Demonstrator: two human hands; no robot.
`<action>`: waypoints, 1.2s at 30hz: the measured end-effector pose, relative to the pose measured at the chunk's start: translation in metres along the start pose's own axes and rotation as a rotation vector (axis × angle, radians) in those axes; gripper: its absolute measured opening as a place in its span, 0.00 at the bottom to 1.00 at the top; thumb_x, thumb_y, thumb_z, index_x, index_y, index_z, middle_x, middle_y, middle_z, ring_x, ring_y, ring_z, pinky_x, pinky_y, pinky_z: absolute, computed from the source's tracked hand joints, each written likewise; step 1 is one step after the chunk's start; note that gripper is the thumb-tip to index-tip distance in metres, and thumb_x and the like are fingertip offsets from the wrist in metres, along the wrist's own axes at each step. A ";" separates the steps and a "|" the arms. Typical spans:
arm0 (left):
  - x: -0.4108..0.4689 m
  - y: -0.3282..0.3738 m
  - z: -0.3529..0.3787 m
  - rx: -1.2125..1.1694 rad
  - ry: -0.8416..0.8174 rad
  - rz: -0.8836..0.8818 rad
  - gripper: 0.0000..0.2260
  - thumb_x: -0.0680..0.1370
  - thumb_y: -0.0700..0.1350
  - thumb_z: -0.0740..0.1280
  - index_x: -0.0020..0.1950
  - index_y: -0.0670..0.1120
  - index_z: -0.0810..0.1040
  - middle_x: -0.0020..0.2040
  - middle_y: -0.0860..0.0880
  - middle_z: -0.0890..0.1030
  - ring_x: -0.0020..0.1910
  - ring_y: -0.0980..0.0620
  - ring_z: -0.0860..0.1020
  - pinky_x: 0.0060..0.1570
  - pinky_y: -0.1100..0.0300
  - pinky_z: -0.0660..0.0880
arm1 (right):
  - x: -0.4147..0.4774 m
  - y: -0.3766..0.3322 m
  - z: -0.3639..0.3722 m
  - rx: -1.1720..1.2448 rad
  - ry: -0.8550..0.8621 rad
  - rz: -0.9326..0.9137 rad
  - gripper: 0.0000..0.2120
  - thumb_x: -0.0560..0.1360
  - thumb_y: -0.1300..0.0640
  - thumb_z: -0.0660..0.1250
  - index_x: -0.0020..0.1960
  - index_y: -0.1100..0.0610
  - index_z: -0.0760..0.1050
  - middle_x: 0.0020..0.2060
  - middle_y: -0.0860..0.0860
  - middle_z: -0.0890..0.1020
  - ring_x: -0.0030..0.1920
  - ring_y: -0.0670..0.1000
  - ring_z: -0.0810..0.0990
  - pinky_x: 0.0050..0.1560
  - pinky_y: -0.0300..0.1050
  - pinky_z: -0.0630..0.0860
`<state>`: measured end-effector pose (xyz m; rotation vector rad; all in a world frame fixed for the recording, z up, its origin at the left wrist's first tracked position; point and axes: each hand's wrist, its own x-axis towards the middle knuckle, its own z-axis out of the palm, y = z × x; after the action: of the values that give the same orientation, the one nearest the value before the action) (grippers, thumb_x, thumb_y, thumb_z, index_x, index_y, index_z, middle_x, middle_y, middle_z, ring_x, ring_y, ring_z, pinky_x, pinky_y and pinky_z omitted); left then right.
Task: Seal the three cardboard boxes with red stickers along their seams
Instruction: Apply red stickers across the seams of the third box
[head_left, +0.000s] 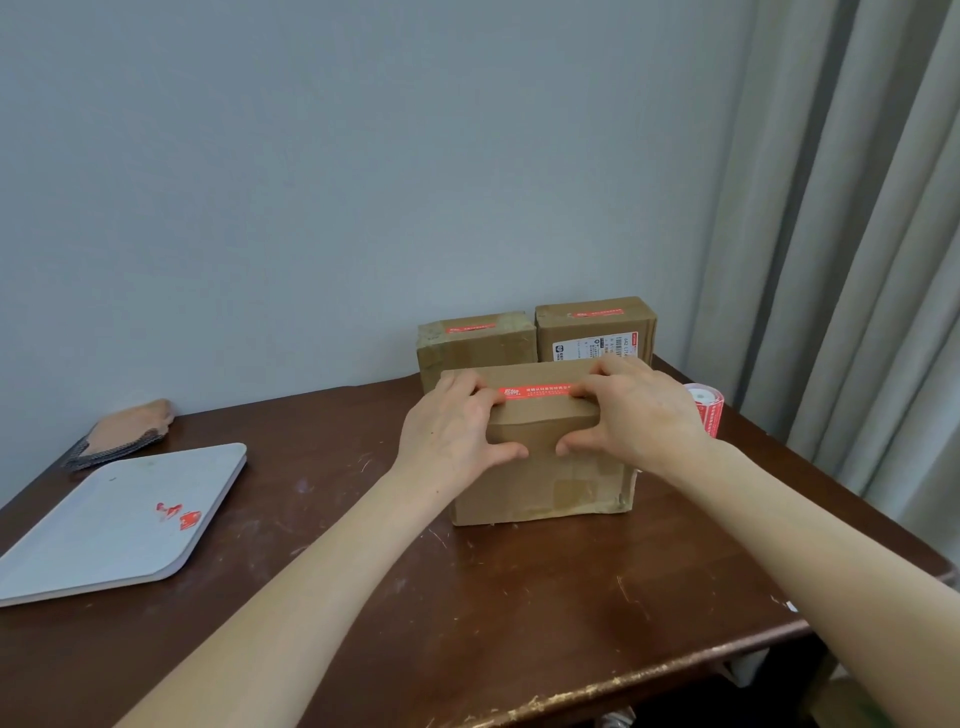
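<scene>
**tapefan:** Where are we with this one?

**boxgoblin:** The red sticker (537, 391) lies across the top seam of the front box (540, 478), which stands on the table (415, 597). Our left hand (452, 431) grips the box's top edge at the sticker's left end, fingers on top and thumb on the front face. Our right hand (634, 415) does the same at the right end.

**tapefan:** What could bite us from here?

**boxgoblin:** Mostly the pressing. If we only lean on the ends, the middle could bubble and peel off the seam. Dragging our fingers sideways could wrinkle it or pull it off-line. A hard shove away from us could slide the front box into the back-left box (475, 353) and back-right box (595, 332) just behind it. Also the sticker roll (706, 410) sits just right of the front box, close behind our right wrist, so we could knock it over when we pull back.

**tapefan:** Anything in the containers?

**boxgoblin:** All three boxes are closed, so we can't see what's inside. The tray (78, 561), well left of the front box, holds a few red scraps (179, 514). They might be torn sticker bits, but they're too small for us to be sure.
</scene>
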<state>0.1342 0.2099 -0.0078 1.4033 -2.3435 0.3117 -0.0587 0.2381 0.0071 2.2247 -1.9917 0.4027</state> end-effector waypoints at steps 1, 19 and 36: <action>0.000 0.000 0.000 0.005 0.000 0.001 0.29 0.70 0.65 0.67 0.66 0.51 0.73 0.61 0.55 0.71 0.63 0.55 0.66 0.52 0.61 0.70 | 0.000 0.000 -0.001 -0.002 -0.007 0.003 0.34 0.64 0.31 0.69 0.64 0.48 0.74 0.55 0.46 0.73 0.58 0.49 0.70 0.52 0.46 0.73; 0.007 -0.006 0.001 0.020 -0.062 -0.018 0.39 0.67 0.67 0.68 0.72 0.50 0.63 0.66 0.50 0.68 0.64 0.51 0.67 0.59 0.58 0.70 | 0.006 0.003 -0.002 -0.048 -0.067 0.005 0.45 0.62 0.30 0.70 0.72 0.49 0.61 0.64 0.51 0.68 0.65 0.54 0.65 0.62 0.51 0.70; 0.010 -0.005 0.004 0.069 -0.062 -0.001 0.39 0.66 0.70 0.65 0.71 0.51 0.66 0.66 0.51 0.68 0.63 0.51 0.66 0.60 0.58 0.68 | 0.009 0.006 0.003 -0.085 -0.069 0.001 0.41 0.63 0.28 0.67 0.71 0.43 0.65 0.59 0.50 0.68 0.62 0.53 0.64 0.58 0.49 0.71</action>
<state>0.1331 0.1978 -0.0073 1.4653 -2.4028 0.3565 -0.0638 0.2278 0.0063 2.2148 -2.0038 0.2405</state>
